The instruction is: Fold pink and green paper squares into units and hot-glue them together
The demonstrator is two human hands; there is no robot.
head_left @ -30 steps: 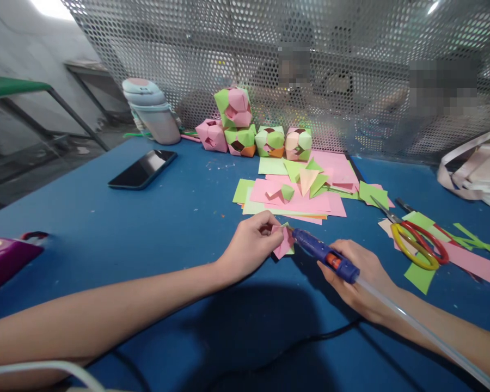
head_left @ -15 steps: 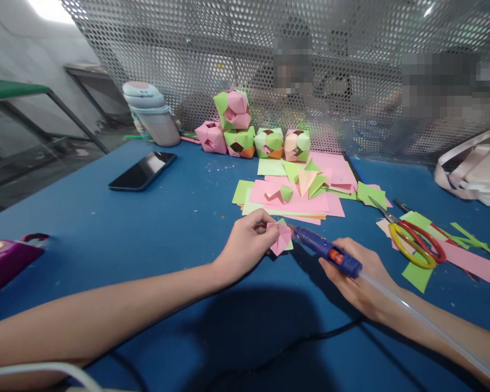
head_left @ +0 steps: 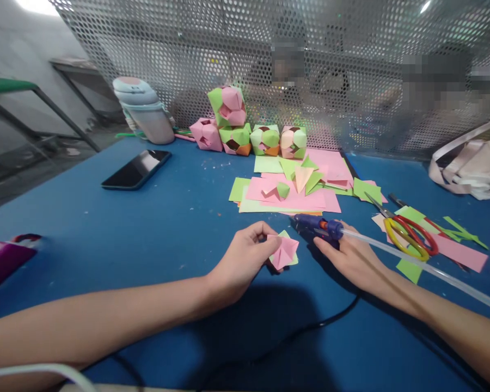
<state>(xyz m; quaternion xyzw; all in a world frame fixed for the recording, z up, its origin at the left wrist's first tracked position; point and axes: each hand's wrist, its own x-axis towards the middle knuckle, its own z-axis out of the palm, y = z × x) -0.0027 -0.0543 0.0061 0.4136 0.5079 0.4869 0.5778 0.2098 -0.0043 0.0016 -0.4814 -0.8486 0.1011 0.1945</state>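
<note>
Seemingly mid-gluing, my left hand tightly pinched folded pink-and-green paper; my right hand gripped the glue gun; joining called for steadiness.

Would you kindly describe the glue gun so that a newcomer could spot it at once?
On the blue table, find the person's right hand, in front of the stacked paper. The glue gun is the dark-blue tool in its grip; unlike the nearby scissors, it trails a long clear stick from its back end.
</note>
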